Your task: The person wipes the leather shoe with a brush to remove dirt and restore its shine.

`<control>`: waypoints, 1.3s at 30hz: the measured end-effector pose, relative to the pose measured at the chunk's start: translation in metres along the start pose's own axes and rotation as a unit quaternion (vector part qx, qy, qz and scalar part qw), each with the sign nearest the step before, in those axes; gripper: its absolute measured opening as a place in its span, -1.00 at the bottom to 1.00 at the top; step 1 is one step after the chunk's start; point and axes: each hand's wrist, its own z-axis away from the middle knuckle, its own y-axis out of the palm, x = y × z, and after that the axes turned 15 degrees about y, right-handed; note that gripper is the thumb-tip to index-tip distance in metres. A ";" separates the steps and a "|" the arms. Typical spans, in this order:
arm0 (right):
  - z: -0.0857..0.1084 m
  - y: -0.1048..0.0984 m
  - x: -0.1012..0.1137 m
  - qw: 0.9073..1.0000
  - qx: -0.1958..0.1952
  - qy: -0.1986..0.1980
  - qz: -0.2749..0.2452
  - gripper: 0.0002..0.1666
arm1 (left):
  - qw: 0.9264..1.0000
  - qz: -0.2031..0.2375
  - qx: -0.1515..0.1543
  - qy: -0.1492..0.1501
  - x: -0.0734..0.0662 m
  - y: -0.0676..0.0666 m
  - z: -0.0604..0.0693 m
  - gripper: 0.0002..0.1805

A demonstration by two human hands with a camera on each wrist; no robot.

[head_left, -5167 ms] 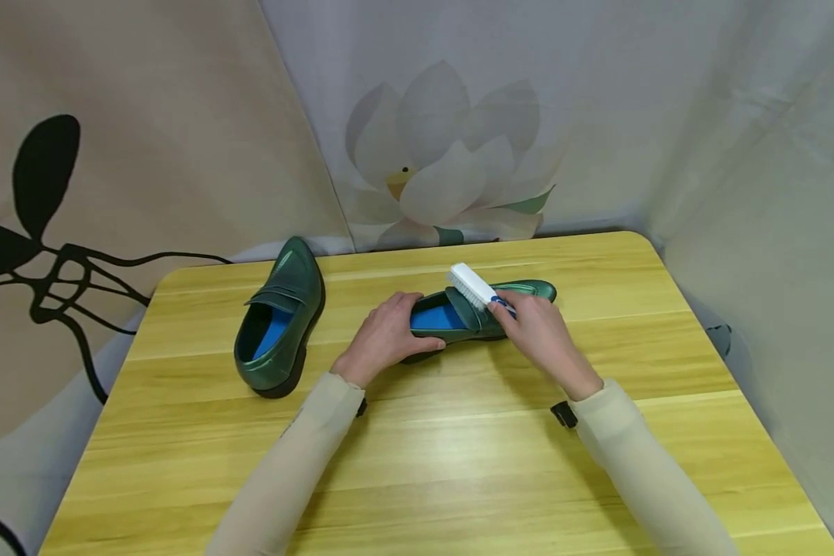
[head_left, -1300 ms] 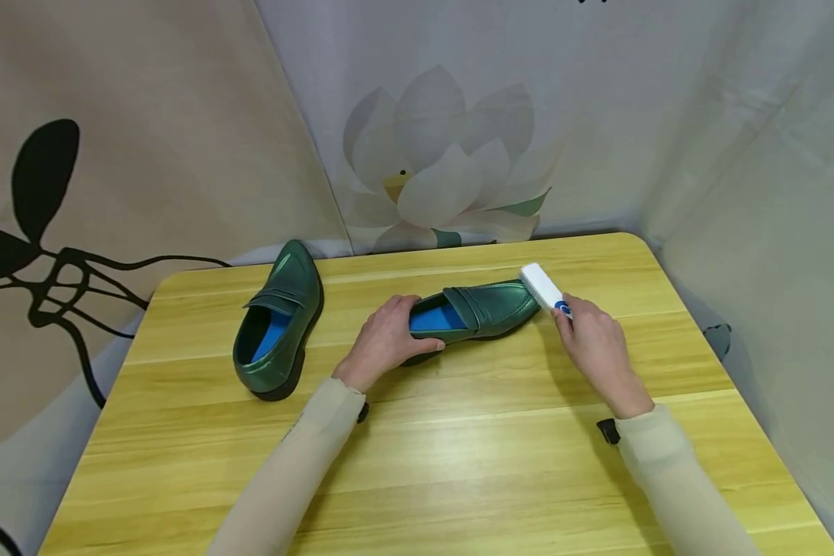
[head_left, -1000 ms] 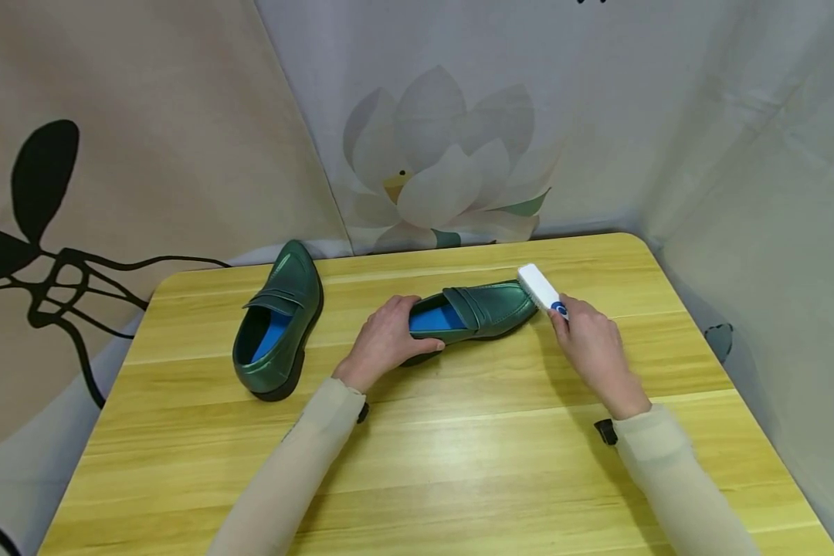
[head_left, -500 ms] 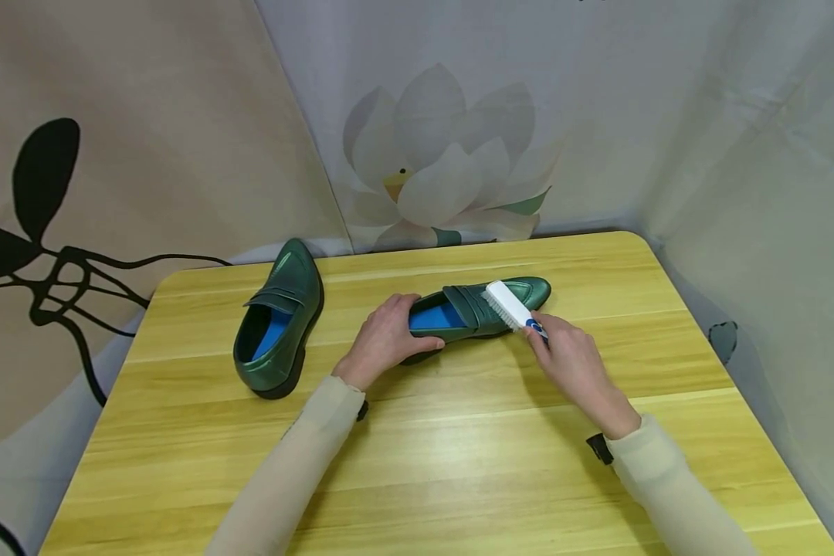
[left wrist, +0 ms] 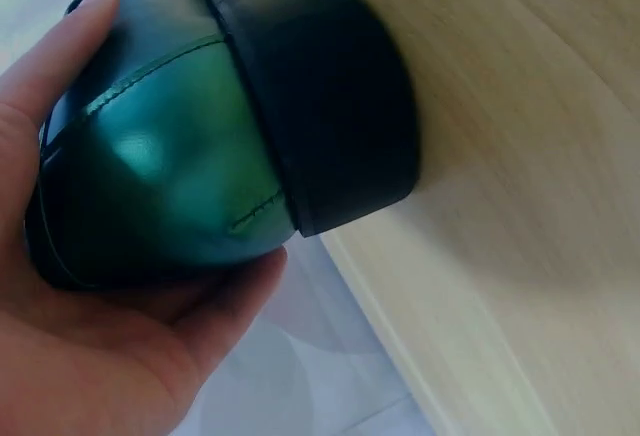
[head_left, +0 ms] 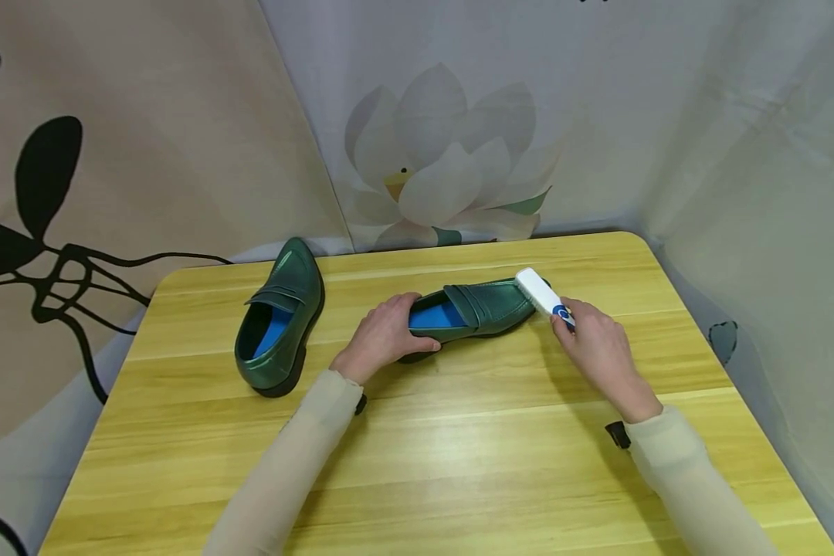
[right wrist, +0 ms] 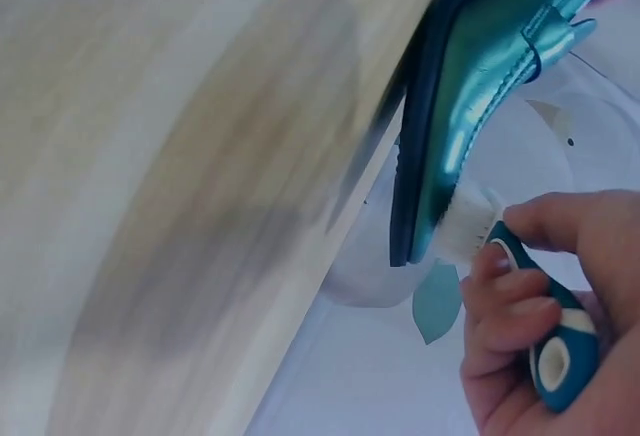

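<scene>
A green loafer [head_left: 489, 307] with a blue insole lies on the table, its toe pointing right. My left hand [head_left: 384, 336] grips it round the heel; in the left wrist view thumb and fingers clasp both sides of the green heel [left wrist: 180, 166], above the black heel block [left wrist: 330, 96]. My right hand [head_left: 601, 347] holds a white brush [head_left: 538, 291] by its blue-and-white handle [right wrist: 565, 356]. The brush's bristles are against the loafer's toe, as the right wrist view also shows. Part of the toe is hidden behind the brush.
A matching green loafer [head_left: 281, 320] stands at the table's left, its toe toward the back. Behind the wooden table [head_left: 424, 479] hangs a pale curtain [head_left: 459, 100] printed with a flower, close to the back edge.
The brush in my right hand has gone back and forth along the loafer's upper, from the strap area half a second ago to the toe now. My left hand keeps its hold on the heel.
</scene>
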 end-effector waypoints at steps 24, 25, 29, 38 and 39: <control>-0.011 -0.013 -0.015 0.999 -0.028 0.037 -0.015 -0.53 | 0.977 -0.141 -0.097 0.125 0.006 0.005 -0.019 -0.28; -0.012 -0.013 -0.015 0.999 -0.028 0.039 -0.015 -0.52 | 0.976 -0.145 -0.102 0.129 0.008 0.007 -0.018 -0.28; -0.014 -0.011 -0.015 0.998 -0.024 0.051 -0.014 -0.51 | 0.969 -0.162 -0.110 0.148 0.013 0.012 -0.014 -0.23; -0.011 -0.005 -0.007 0.998 -0.031 0.056 -0.016 -0.49 | 0.973 -0.149 -0.096 0.151 0.009 0.017 -0.005 -0.05; -0.011 -0.003 -0.004 0.998 -0.034 0.055 -0.016 -0.49 | 0.974 -0.144 -0.095 0.148 0.008 0.017 -0.004 -0.05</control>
